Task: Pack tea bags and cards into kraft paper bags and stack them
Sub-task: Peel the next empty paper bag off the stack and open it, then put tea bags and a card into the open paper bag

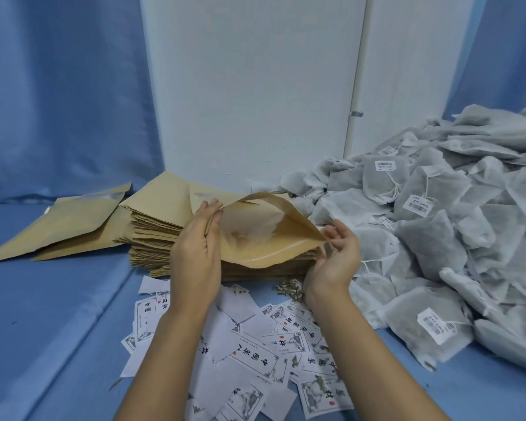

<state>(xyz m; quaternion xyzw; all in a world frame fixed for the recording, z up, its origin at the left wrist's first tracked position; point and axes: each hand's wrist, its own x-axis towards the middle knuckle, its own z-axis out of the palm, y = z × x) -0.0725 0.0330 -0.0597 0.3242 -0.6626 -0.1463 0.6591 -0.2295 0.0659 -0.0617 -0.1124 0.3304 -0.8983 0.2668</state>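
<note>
Pinching kraft paper bag (264,238) open above bag stack (155,235), left hand (195,250) on left lip, right hand (336,256) on right lip. Heaped toward table's (58,299) right edge: tea bags (438,226); strewn along near edge: cards (255,350).

Even, soft, bluish light, faint shadows, no glare, wide-angle bending at edges, slightly soft focus throughout
</note>
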